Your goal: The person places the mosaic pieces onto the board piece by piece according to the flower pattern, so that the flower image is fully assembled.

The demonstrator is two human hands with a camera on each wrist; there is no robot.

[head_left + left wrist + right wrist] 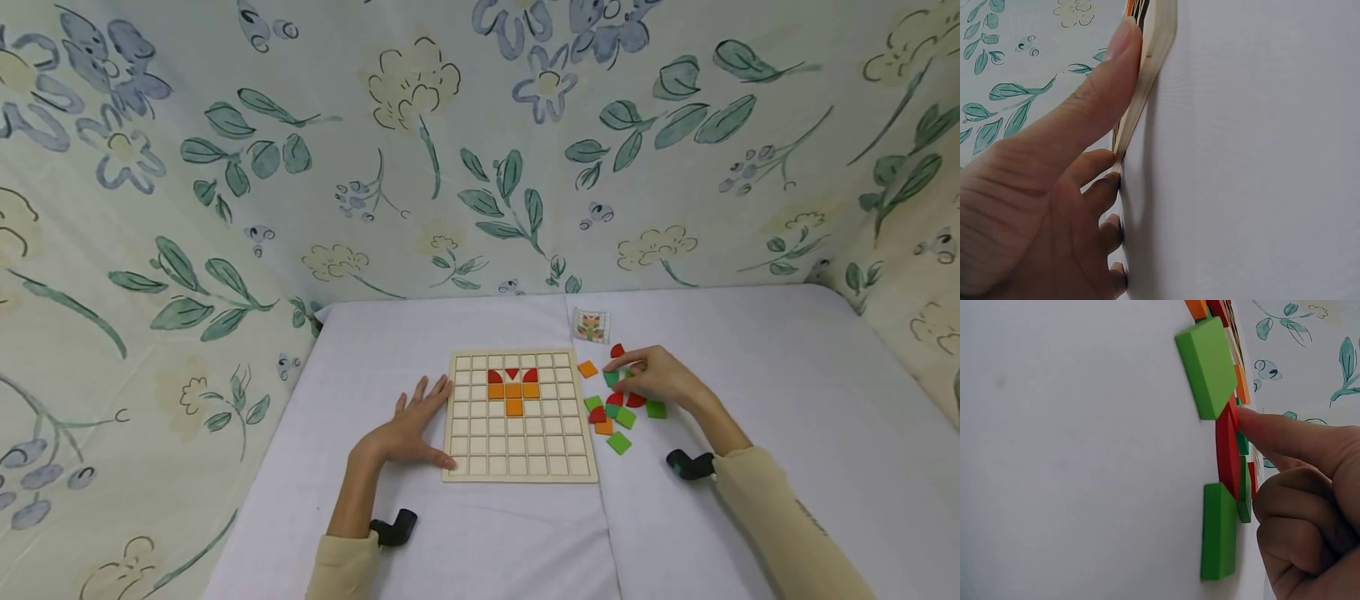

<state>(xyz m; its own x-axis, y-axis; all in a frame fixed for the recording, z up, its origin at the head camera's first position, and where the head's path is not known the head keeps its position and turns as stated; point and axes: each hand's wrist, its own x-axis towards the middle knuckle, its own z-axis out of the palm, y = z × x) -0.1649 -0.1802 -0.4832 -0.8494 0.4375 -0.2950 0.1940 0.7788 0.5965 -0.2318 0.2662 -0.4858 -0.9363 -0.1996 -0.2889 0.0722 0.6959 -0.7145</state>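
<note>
A square wooden grid board point(461, 427) lies on the table, with red and orange pieces set in its upper middle cells. Spread along its left edge, my left hand point(405, 429) touches the frame, thumb on the lower-left corner; the left wrist view shows that thumb point(1085, 106) against the board's side point(1147, 81). My right hand point(663, 375) is over the loose pieces right of the board, thumb and index finger pinching a dark green piece point(611, 379). In the right wrist view the hand point(1310, 494) has its other fingers curled, beside red point(1227, 453) and green pieces point(1218, 531).
A small pattern card point(592, 326) lies beyond the board's upper right corner. Loose orange point(587, 369), light green point(618, 442) and red pieces point(617, 351) lie scattered along the board's right side. A floral cloth point(480, 167) hangs behind the white-covered table point(525, 533).
</note>
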